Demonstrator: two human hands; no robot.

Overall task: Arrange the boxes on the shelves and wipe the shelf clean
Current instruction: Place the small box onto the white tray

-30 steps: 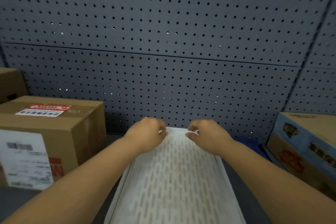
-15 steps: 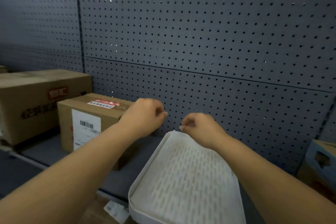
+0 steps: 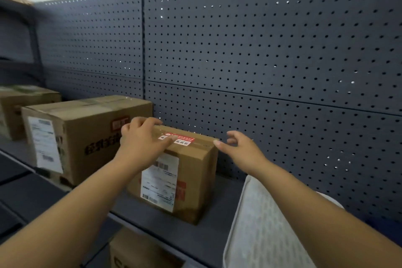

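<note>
A small cardboard box with a white shipping label and a red sticker on top stands on the dark grey shelf. My left hand rests flat on the box's top left edge, fingers spread. My right hand hovers just right of the box's top right corner, fingers apart and holding nothing. A white perforated tray lies on the shelf under my right forearm, to the right of the box. A larger cardboard box stands directly left of the small one.
A third cardboard box sits at the far left of the shelf. A grey pegboard wall backs the shelf. Another box shows on the level below. Dark shelving runs along the lower left.
Both hands let go of the white tray's far edge and moved left to the small box. My view swung left and up, bringing the boxes toward the centre.
</note>
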